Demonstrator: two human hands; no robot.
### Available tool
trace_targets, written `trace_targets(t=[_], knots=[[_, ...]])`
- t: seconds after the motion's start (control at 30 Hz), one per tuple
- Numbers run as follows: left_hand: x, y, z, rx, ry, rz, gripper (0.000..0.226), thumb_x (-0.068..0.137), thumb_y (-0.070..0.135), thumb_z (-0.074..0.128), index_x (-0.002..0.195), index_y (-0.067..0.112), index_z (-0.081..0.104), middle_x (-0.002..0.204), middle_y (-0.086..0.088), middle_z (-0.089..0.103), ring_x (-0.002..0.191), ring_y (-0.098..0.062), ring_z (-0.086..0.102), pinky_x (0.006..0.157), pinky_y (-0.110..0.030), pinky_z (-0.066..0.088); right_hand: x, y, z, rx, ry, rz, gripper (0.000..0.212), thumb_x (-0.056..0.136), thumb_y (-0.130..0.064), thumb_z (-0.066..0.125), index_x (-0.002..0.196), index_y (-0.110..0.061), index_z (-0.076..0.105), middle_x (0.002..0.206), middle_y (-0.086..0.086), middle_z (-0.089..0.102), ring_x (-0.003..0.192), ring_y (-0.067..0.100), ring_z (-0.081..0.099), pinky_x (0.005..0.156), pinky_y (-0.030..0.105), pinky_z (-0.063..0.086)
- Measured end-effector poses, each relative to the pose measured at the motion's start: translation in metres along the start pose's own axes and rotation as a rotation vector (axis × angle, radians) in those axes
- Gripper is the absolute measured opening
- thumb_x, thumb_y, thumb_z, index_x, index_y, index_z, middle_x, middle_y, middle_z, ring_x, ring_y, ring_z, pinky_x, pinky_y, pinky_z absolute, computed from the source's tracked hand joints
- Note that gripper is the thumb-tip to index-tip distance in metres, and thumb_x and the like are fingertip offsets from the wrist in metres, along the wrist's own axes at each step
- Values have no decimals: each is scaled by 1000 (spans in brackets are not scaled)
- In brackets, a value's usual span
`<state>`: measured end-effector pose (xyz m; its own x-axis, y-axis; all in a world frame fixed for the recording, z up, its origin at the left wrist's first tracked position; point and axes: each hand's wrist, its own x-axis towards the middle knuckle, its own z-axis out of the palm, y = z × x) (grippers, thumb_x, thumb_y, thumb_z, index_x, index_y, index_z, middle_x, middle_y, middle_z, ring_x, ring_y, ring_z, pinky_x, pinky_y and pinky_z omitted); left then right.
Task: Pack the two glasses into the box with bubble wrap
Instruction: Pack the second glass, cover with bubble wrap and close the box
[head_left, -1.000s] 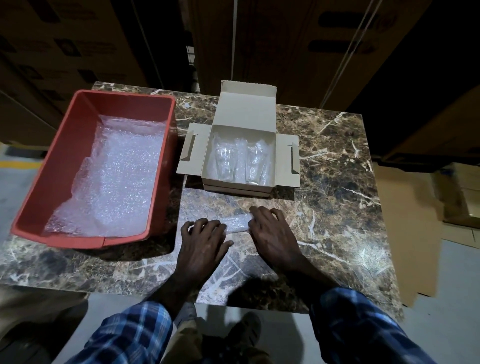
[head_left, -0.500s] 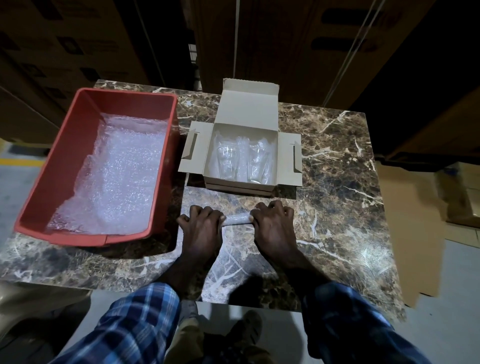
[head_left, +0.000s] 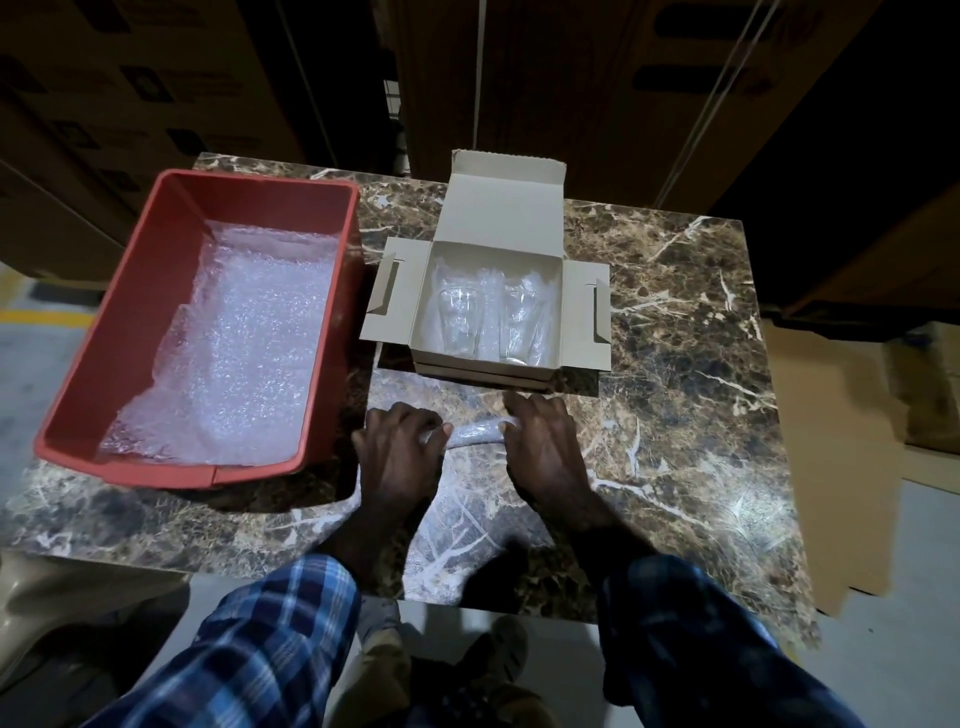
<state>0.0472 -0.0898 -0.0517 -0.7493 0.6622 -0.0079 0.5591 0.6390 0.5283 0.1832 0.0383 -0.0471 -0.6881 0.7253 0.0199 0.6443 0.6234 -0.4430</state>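
An open cardboard box stands at the middle back of the marble table. Two clear glasses lie side by side inside it, the left glass and the right glass, with bubble wrap between and around them. Just in front of the box, a rolled piece of bubble wrap lies across the table. My left hand grips its left end and my right hand grips its right end, fingers curled over the roll.
A red plastic bin lined with loose bubble wrap sits at the table's left. Large dark cartons stand behind the table. Flat cardboard lies on the floor to the right. My shoes show below the near edge.
Both hands went from lying flat on the wrap to curling over it, rolling it away from me toward the box. The roll now sits closer to the box.
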Motion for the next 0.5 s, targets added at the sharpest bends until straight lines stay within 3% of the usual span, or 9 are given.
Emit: trace_targets(t=[0.07,0.2,0.33,0.43,0.5], knots=[[-3,-3,1,6,16,41,23,91,48,59,97,32,75,99,10,66,104,-21,49,83,-39,29,1,0,-5,16,-19,-10,29,91,-18,63,119,-11,69,107,10,65,100,29,53,86,42,48],[-10,-7,6,43,52,113,25,90,45,58,100,32,77,91,9,62,95,-21,49,80,-41,31,1,5,-12,1,-74,-10,21,91,-25,67,110,-18,74,108,2,64,106,23,51,90,38,44],[-9,-12,6,52,49,202,12,91,36,67,97,30,75,93,10,59,96,-19,49,80,-38,28,3,4,-12,62,-148,41,16,89,-22,69,102,-14,72,111,3,62,110,22,49,95,39,42],[-7,-14,4,66,37,297,10,93,35,64,89,27,68,97,11,58,97,-16,47,77,-34,21,-3,3,-17,59,-145,-37,3,88,-14,68,90,-12,67,100,5,63,97,23,52,80,34,40],[-7,-16,3,44,5,370,19,95,39,54,89,24,64,96,11,60,98,-17,48,77,-33,24,-14,2,-18,33,-102,-101,9,88,-7,66,83,-12,61,88,4,61,84,20,49,68,29,29]])
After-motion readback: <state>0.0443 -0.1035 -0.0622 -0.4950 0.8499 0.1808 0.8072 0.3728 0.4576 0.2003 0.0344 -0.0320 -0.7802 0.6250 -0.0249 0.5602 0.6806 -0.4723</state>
